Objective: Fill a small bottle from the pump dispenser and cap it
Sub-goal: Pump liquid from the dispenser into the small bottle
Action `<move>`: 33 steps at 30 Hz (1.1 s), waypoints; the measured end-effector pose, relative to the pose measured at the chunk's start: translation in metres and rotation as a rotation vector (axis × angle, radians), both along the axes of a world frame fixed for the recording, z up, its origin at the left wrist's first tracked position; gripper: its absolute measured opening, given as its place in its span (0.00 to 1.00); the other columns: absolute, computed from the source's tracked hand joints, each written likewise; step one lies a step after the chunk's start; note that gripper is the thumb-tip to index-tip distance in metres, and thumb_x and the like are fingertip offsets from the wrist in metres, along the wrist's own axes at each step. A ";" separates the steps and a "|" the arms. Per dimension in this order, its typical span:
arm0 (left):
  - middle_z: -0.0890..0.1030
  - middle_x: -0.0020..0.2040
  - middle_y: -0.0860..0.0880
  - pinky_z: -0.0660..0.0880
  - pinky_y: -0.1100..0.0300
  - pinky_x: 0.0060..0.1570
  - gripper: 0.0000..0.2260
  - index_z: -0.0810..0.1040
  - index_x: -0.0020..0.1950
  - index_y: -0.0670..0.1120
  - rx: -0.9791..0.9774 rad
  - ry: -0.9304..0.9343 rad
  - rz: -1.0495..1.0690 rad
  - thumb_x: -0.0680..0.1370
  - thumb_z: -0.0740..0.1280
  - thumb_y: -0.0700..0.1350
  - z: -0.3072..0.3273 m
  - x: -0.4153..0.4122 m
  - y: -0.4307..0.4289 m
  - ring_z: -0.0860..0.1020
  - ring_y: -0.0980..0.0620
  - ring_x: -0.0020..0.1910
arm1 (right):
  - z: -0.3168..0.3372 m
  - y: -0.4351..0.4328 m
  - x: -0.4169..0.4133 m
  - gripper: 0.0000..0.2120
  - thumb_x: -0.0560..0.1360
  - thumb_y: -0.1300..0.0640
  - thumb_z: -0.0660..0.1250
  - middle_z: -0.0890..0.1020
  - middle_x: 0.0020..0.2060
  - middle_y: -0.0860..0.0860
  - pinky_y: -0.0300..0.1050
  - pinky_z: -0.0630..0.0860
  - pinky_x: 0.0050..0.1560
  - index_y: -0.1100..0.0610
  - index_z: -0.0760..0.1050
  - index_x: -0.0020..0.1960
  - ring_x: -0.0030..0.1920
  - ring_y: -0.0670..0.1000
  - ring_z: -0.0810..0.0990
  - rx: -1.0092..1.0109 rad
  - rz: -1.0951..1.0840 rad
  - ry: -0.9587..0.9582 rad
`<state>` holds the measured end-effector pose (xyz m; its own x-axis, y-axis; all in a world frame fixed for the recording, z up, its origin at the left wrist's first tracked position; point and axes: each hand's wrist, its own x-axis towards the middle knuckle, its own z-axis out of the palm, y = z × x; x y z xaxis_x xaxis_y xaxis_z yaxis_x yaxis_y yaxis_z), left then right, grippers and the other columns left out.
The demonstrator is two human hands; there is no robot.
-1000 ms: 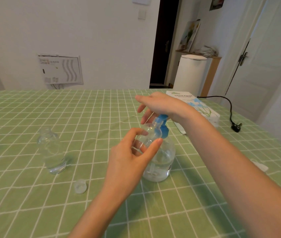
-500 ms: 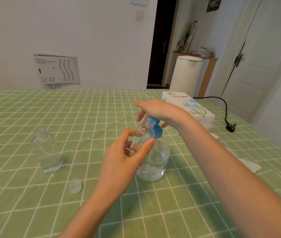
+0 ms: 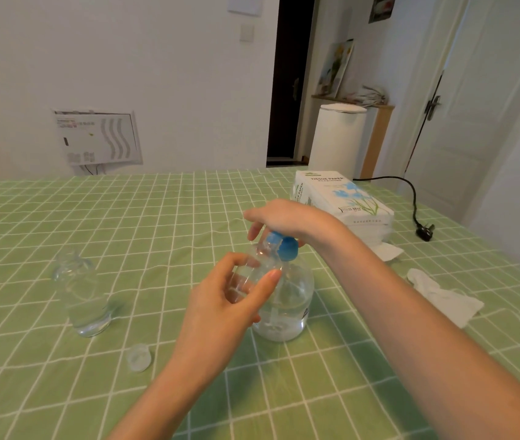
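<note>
Checked tablecloth [image 3: 125, 217] | tissue box [image 3: 347, 198] behind | left fingers [image 3: 261, 282] pinch small bottle [image 3: 250, 273]; right fingers [image 3: 253, 230] press pump [image 3: 285, 246]

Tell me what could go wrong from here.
The left hand holds the small bottle tilted at the blue nozzle; if its mouth slips aside, liquid may hit the tablecloth. The right hand presses the dispenser only from above, so it might tip. The loose cap near the left forearm could be knocked away.
</note>
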<state>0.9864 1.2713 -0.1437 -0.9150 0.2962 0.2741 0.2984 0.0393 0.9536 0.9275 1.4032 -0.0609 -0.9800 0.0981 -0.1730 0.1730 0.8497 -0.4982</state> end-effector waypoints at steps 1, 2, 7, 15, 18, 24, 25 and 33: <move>0.80 0.33 0.46 0.73 0.68 0.28 0.16 0.77 0.43 0.59 0.003 0.001 0.004 0.61 0.67 0.65 -0.001 0.000 0.000 0.76 0.57 0.26 | 0.000 0.000 -0.001 0.20 0.82 0.51 0.52 0.72 0.36 0.50 0.39 0.64 0.32 0.62 0.76 0.60 0.34 0.47 0.69 -0.012 -0.016 0.007; 0.80 0.32 0.48 0.72 0.69 0.28 0.16 0.77 0.43 0.59 0.002 0.004 0.005 0.61 0.67 0.65 -0.001 0.000 0.000 0.76 0.57 0.26 | 0.000 0.000 -0.001 0.20 0.82 0.50 0.53 0.73 0.36 0.50 0.39 0.65 0.32 0.61 0.77 0.60 0.34 0.47 0.69 -0.011 -0.019 0.008; 0.79 0.31 0.53 0.73 0.68 0.28 0.15 0.77 0.43 0.60 -0.005 0.019 0.007 0.61 0.67 0.66 0.000 -0.001 -0.001 0.76 0.58 0.26 | 0.004 0.000 0.001 0.21 0.82 0.51 0.52 0.78 0.49 0.56 0.40 0.63 0.33 0.63 0.76 0.62 0.40 0.51 0.73 0.023 0.006 0.010; 0.80 0.35 0.42 0.75 0.66 0.30 0.15 0.78 0.43 0.59 0.040 0.008 -0.003 0.61 0.68 0.64 0.003 -0.003 0.003 0.77 0.53 0.29 | 0.011 -0.002 -0.005 0.18 0.81 0.60 0.52 0.77 0.60 0.62 0.41 0.64 0.30 0.67 0.73 0.64 0.42 0.53 0.71 0.031 -0.001 0.018; 0.80 0.34 0.43 0.72 0.69 0.25 0.13 0.78 0.42 0.59 0.029 0.005 -0.003 0.62 0.68 0.63 0.001 -0.001 0.001 0.76 0.54 0.27 | 0.002 0.000 -0.009 0.19 0.81 0.56 0.55 0.77 0.62 0.62 0.43 0.65 0.39 0.66 0.74 0.64 0.44 0.52 0.69 0.002 0.007 0.020; 0.78 0.29 0.49 0.71 0.70 0.25 0.15 0.78 0.42 0.59 0.041 0.003 -0.006 0.61 0.68 0.64 -0.003 0.000 0.001 0.74 0.57 0.24 | -0.005 0.001 -0.008 0.18 0.80 0.51 0.57 0.82 0.56 0.60 0.45 0.67 0.45 0.62 0.78 0.58 0.43 0.53 0.73 -0.029 0.009 0.027; 0.78 0.30 0.49 0.71 0.70 0.25 0.14 0.78 0.42 0.59 0.041 0.002 -0.004 0.61 0.68 0.64 -0.003 0.000 0.001 0.74 0.57 0.24 | -0.005 0.001 -0.008 0.18 0.80 0.50 0.57 0.82 0.56 0.60 0.46 0.68 0.45 0.62 0.78 0.58 0.43 0.53 0.74 -0.039 0.002 0.034; 0.80 0.35 0.44 0.75 0.66 0.29 0.16 0.78 0.43 0.59 0.051 0.013 0.016 0.61 0.68 0.65 0.001 -0.002 0.005 0.76 0.55 0.27 | 0.009 -0.002 -0.006 0.19 0.79 0.53 0.57 0.81 0.58 0.59 0.41 0.65 0.33 0.63 0.75 0.63 0.42 0.51 0.72 0.015 -0.021 0.060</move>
